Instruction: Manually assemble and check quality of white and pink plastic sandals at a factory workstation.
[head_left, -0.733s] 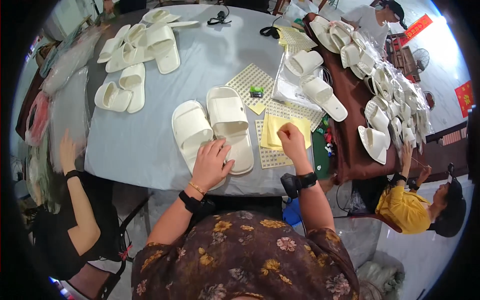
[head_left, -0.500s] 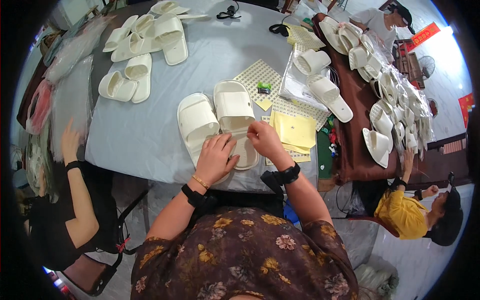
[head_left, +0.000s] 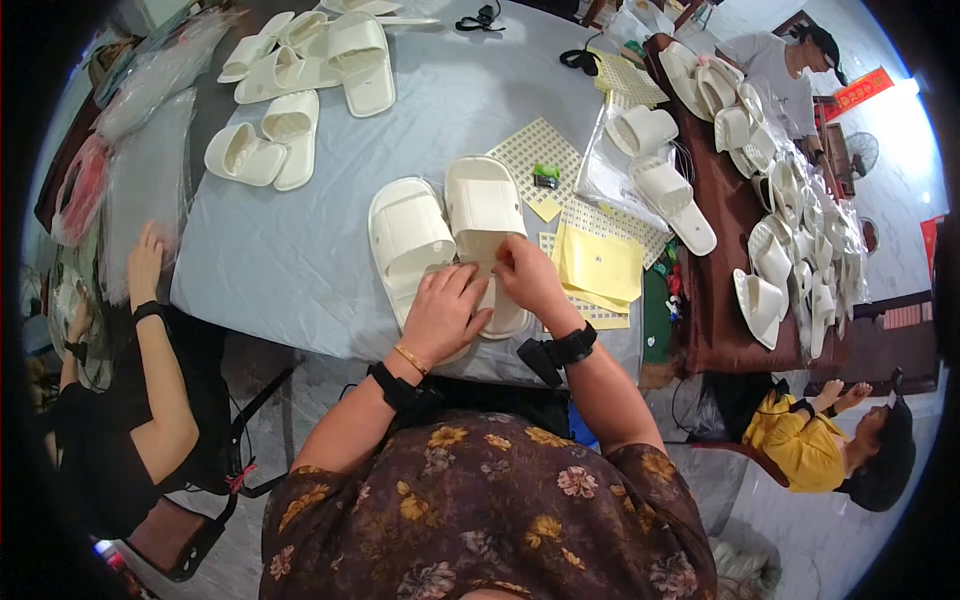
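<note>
A pair of white open-toed slippers lies side by side in front of me, the left slipper (head_left: 410, 232) and the right slipper (head_left: 483, 198), toes pointing away. My left hand (head_left: 446, 312) rests across their heel ends with its fingers stretched out. Over the insole of the right slipper, my right hand (head_left: 527, 277) holds thumb and forefinger pinched together. Whatever may sit in that pinch is too small to make out. Beside my right hand lie yellow paper sheets (head_left: 603, 265), partly over a sheet of small printed labels (head_left: 538, 155).
More white slippers (head_left: 280, 135) lie at the table's far left. Another pair (head_left: 662, 185) is near a plastic bag on the right. Many bagged slippers (head_left: 770, 250) cover a brown surface. A co-worker's hand (head_left: 145, 262) touches clear plastic bags (head_left: 130, 175); a person in yellow (head_left: 800, 440) sits right.
The view has shifted slightly, so the table things sit a little further right. My right fingers remain pinched over the right slipper. The co-worker in yellow has drawn a hand back from the slippers.
</note>
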